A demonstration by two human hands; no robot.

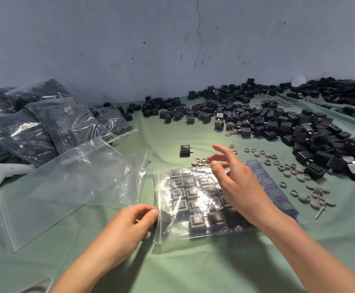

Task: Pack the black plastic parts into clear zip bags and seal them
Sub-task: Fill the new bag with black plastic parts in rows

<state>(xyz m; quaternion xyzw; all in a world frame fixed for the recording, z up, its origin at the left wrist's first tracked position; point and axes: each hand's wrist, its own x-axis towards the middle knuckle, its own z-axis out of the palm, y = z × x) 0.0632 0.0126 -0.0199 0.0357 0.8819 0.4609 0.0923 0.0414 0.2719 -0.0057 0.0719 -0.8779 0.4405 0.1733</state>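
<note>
The clear zip bag of black square plastic parts (193, 204) lies flat on the green bench (193, 269). The left hand (128, 225) pinches its zip edge at 9 o'clock in a tight grip. The right hand (237, 187) is over the bag, grip wide open, holding nothing.

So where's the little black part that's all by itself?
In the head view, the lone black part sits on the green cloth, just beyond the filled bag and left of the right hand.
</note>
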